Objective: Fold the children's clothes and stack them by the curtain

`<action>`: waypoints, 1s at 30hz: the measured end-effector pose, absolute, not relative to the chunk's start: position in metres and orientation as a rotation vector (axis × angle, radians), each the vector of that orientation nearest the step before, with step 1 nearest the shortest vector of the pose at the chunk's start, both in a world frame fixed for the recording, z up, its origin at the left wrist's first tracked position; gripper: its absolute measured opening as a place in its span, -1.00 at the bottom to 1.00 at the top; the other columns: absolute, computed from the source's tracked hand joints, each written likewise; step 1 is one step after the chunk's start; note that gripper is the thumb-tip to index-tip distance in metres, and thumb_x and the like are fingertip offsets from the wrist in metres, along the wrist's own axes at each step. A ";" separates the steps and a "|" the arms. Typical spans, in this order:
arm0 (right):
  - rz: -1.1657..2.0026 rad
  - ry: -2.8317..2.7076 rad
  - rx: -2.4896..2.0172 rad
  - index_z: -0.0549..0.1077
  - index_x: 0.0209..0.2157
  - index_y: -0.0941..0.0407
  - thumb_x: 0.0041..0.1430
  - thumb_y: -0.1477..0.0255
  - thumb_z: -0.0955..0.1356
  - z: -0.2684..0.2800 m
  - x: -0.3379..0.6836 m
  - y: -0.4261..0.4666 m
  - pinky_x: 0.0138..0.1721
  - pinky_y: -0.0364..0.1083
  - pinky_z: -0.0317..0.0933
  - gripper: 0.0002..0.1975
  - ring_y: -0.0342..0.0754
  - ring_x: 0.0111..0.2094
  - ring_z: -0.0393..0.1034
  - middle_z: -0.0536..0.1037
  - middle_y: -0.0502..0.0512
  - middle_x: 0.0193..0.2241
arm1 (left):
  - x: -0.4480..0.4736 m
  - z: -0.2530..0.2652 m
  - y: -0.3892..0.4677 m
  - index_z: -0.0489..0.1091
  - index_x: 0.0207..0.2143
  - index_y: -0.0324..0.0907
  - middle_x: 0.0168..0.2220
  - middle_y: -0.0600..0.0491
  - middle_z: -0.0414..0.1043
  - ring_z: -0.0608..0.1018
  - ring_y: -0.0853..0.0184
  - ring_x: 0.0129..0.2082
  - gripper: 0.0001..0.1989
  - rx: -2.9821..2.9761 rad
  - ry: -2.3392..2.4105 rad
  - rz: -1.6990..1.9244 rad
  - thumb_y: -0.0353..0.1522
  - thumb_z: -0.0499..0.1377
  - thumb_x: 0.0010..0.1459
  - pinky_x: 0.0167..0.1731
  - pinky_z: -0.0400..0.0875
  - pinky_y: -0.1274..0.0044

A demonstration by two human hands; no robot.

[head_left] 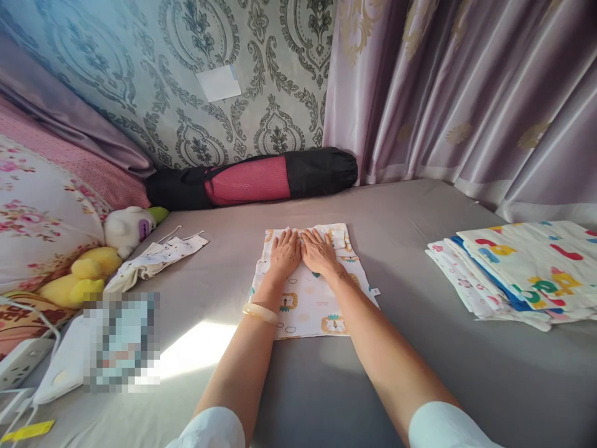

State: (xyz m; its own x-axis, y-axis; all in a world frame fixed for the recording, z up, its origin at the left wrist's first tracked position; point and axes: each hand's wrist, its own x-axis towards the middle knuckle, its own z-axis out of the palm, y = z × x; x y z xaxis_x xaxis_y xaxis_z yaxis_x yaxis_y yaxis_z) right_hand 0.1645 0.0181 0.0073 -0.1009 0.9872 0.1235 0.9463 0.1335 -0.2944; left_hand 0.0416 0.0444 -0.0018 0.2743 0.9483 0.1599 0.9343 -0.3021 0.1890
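A white cloth (310,311) printed with lion faces lies on the grey bed sheet in front of me, its far part folded over. Side by side on that far part, my left hand (286,252) and my right hand (318,250) press down flat with fingers stretched forward. The fingertips reach close to the cloth's far edge. Neither hand grips anything. A pale bangle (260,313) sits on my left wrist. Part of the cloth is hidden under my hands and forearms.
At right lies a stack of folded printed cloths (527,267). A black and red rolled bag (252,179) rests along the wall. Plush toys (86,274), a drawstring cloth pouch (158,258), a power strip (23,364) and a blurred-out flat object (124,342) are on the left.
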 end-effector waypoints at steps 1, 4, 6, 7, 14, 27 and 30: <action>0.204 -2.129 -1.882 0.16 0.33 0.13 0.40 0.36 0.02 0.008 0.165 0.018 0.36 0.14 -0.30 -0.45 -0.01 0.38 -0.11 0.13 0.03 0.36 | 0.041 -0.001 0.044 0.17 0.29 -0.20 0.35 -0.08 0.12 0.16 0.19 0.36 -0.49 2.461 1.821 0.391 -0.30 -0.20 0.38 0.33 0.00 0.27; 0.172 -2.095 -1.906 0.17 0.33 0.15 0.39 0.35 0.04 0.009 0.166 0.018 0.36 0.14 -0.34 -0.46 0.01 0.38 -0.13 0.12 0.07 0.36 | 0.037 0.002 0.042 0.20 0.28 -0.20 0.33 -0.08 0.17 0.15 0.18 0.36 -0.49 2.465 1.884 0.466 -0.28 -0.22 0.39 0.34 -0.03 0.24; 0.115 -2.033 -1.953 0.16 0.33 0.17 0.39 0.34 0.07 0.009 0.168 0.017 0.36 0.17 -0.38 -0.45 0.05 0.39 -0.17 0.10 0.13 0.37 | 0.034 0.003 0.041 0.19 0.28 -0.24 0.34 -0.12 0.15 0.11 0.13 0.37 -0.47 2.455 1.968 0.515 -0.25 -0.23 0.39 0.35 -0.08 0.21; 0.090 -2.004 -1.979 0.16 0.33 0.19 0.39 0.33 0.07 0.009 0.168 0.017 0.36 0.18 -0.39 -0.45 0.07 0.40 -0.18 0.09 0.15 0.37 | 0.033 0.003 0.041 0.18 0.29 -0.27 0.34 -0.14 0.13 0.09 0.10 0.38 -0.45 2.447 1.998 0.516 -0.24 -0.23 0.39 0.35 -0.09 0.19; 0.064 -1.971 -2.085 0.15 0.34 0.17 0.40 0.30 0.04 0.001 0.170 0.018 0.35 0.20 -0.34 -0.44 0.08 0.39 -0.15 0.06 0.14 0.38 | 0.031 -0.004 0.043 0.12 0.32 -0.35 0.35 -0.22 0.09 0.10 0.03 0.37 -0.40 2.425 1.973 0.326 -0.18 -0.23 0.39 0.33 -0.08 0.19; 0.100 -1.764 -2.228 0.09 0.34 0.30 0.39 0.32 0.01 0.008 0.182 0.020 0.34 0.22 -0.37 -0.41 0.11 0.40 -0.21 -0.01 0.28 0.39 | 0.023 0.002 0.044 0.15 0.29 -0.36 0.36 -0.23 0.07 0.05 0.02 0.39 -0.40 2.311 2.125 0.527 -0.19 -0.24 0.38 0.33 -0.08 0.13; 0.112 -1.722 -2.272 0.10 0.33 0.34 0.39 0.32 0.01 0.006 0.186 0.021 0.34 0.21 -0.35 -0.40 0.11 0.40 -0.20 0.02 0.29 0.38 | 0.019 0.003 0.044 0.13 0.30 -0.39 0.35 -0.24 0.07 0.11 0.01 0.36 -0.40 2.281 2.097 0.416 -0.20 -0.21 0.38 0.31 -0.02 0.13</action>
State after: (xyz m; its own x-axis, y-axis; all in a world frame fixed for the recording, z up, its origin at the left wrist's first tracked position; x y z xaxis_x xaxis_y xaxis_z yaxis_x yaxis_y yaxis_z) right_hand 0.1860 0.0209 0.0065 0.2834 0.9526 0.1105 0.9303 -0.2451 -0.2727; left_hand 0.0190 0.0442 0.0026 0.0648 0.9808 0.1839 0.9768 -0.1000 0.1894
